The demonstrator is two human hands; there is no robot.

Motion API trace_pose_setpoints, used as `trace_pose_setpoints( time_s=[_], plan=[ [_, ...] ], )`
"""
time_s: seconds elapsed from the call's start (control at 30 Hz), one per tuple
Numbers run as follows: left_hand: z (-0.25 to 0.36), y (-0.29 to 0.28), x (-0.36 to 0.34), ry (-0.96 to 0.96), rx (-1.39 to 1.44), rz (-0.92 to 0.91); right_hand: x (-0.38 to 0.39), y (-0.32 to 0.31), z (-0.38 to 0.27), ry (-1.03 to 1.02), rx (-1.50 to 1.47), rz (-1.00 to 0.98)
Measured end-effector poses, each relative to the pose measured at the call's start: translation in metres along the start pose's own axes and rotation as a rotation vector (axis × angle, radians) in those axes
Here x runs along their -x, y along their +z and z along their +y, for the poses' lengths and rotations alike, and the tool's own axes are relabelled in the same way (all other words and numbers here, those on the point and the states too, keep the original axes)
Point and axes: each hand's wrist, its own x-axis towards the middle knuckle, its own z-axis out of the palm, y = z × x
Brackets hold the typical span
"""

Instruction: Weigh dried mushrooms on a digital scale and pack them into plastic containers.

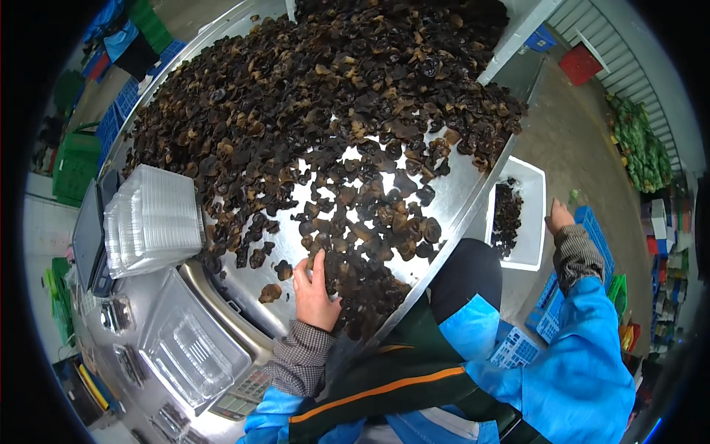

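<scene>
Dark brown and black wood ear mushrooms (333, 96) lie heaped over a metal table (462, 177), thinning out toward me. At the near edge, my left hand (316, 296) is open, thumb and fingers apart, against the left side of a small heap of mushrooms (370, 292). My right hand (560, 216) reaches out to the right, with its fingers bent at the outer rim of a white box (529, 251); part of its grip is hidden. A smaller lot of dark mushrooms (506, 222) lies inside that box.
Stacked clear plastic trays (155, 214) stand left of the heap. Beside them is a weighing scale (240, 392) with a clear tray (194, 344) on top. Blue crates (547, 303) sit under my right arm. Green vegetables (637, 144) lie by the far right wall. Another person (129, 48) is at the far left.
</scene>
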Motion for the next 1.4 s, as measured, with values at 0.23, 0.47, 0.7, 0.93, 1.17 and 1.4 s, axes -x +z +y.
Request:
trace_pose_setpoints(
  time_s=[0.23, 0.47, 0.7, 0.93, 1.17, 1.4],
  plan=[
    [-0.002, -0.004, 0.004, -0.004, -0.024, 0.004, -0.012, -0.116, -0.169, -0.232, -0.705, 0.171],
    [-0.001, -0.002, 0.001, -0.009, -0.009, 0.018, -0.045, -0.18, -0.333, -0.39, -0.473, 0.082],
    [-0.002, -0.005, 0.002, -0.02, 0.013, -0.009, 0.077, -0.199, -0.379, -0.868, -0.513, 0.207],
    [-0.003, -0.005, 0.003, -0.034, 0.015, -0.021, 0.133, -0.222, -0.321, -1.033, -0.743, -0.04],
    [-0.001, -0.016, -0.003, -0.037, 0.174, -0.089, 0.079, -0.201, -0.274, -0.655, -0.54, -0.121],
    [0.018, 0.003, -0.059, -0.029, 0.127, -0.067, 0.082, -0.196, -0.344, -0.783, -0.629, -0.292]
  ],
)
